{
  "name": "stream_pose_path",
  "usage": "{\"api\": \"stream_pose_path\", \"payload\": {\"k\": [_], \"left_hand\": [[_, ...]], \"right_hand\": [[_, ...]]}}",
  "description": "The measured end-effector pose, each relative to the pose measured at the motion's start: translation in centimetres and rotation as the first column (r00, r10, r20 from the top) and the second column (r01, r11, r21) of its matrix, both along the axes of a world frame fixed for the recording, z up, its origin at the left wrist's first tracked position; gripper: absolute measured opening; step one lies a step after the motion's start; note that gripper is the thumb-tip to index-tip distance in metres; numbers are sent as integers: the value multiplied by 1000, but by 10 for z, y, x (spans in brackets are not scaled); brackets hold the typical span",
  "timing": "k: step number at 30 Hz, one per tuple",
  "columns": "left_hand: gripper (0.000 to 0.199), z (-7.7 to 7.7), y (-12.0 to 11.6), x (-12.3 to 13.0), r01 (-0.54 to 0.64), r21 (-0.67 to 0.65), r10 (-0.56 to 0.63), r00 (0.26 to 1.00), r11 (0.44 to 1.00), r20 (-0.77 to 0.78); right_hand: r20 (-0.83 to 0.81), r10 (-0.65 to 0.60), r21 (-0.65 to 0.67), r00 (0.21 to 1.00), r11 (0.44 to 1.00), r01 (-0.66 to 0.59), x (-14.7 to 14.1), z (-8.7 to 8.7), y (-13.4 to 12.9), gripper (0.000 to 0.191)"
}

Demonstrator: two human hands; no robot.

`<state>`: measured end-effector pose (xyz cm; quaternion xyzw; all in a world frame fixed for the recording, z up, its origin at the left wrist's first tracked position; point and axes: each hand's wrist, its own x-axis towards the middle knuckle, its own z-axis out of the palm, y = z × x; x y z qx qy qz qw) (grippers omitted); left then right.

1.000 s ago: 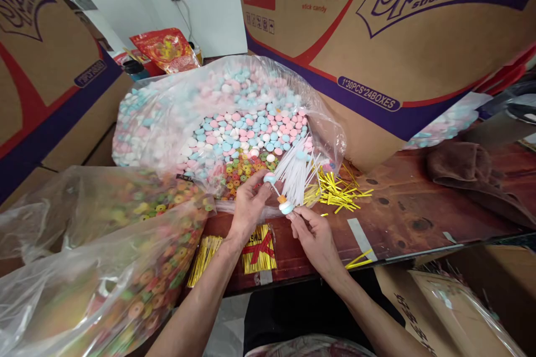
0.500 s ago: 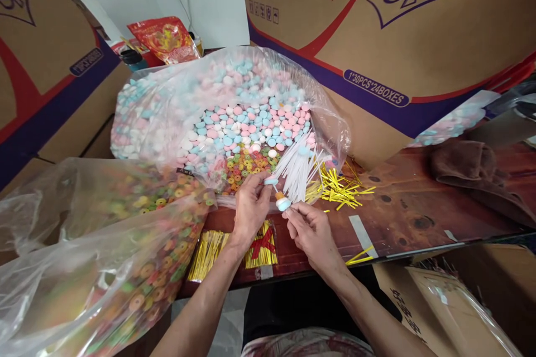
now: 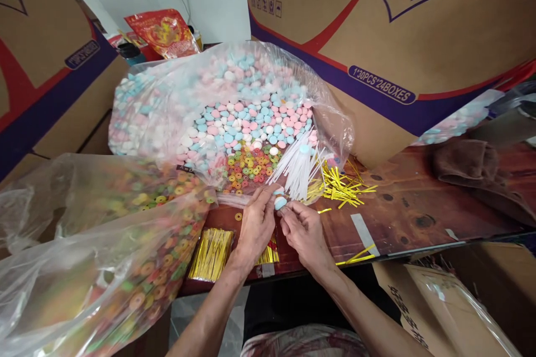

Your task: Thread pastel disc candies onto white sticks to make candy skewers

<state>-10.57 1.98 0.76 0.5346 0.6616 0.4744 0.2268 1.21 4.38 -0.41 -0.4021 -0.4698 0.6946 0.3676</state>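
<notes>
Between my two hands is a small stack of pastel candies (image 3: 280, 202), blue and white, close to the table's front edge. My left hand (image 3: 258, 220) has its fingers closed around the upper left part of the stack. At the stack's lower right, my right hand (image 3: 304, 228) pinches its end; the stick inside is hidden. Just beyond lie white sticks (image 3: 298, 170) and loose gold twist ties (image 3: 345, 184). Small colourful candy rings (image 3: 249, 167) sit in front of pink, blue and white candies (image 3: 251, 120) in a large clear bag.
A clear bag of candy rings (image 3: 159, 268) fills the left side. Bundled gold ties (image 3: 211, 254) lie near the front edge. Large cartons (image 3: 397, 50) stand behind, and a brown cloth (image 3: 469, 170) rests at the right.
My left hand has moved right and down, bringing its candy against those at my right hand. The gap between them has closed. A loose candy ring now shows left of my left hand.
</notes>
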Motion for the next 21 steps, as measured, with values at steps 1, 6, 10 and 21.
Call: {"api": "stream_pose_path", "payload": {"k": [1, 6, 10, 21], "left_hand": [[34, 0, -1, 2, 9, 0, -9, 1000, 1000, 24], [36, 6, 9, -8, 76, -35, -70, 984, 996, 162], [36, 8, 43, -32, -51, -104, 49, 998, 993, -27], [29, -14, 69, -40, -75, -89, 15, 836, 993, -548]], "right_hand": [[-10, -13, -7, 1000, 1000, 12, -1, -2, 1, 32], [-31, -50, 12, 998, 999, 50, 8, -11, 13, 34], [60, -85, 112, 995, 991, 78, 25, -15, 23, 31], [171, -53, 174, 984, 984, 23, 28, -16, 18, 32]]}}
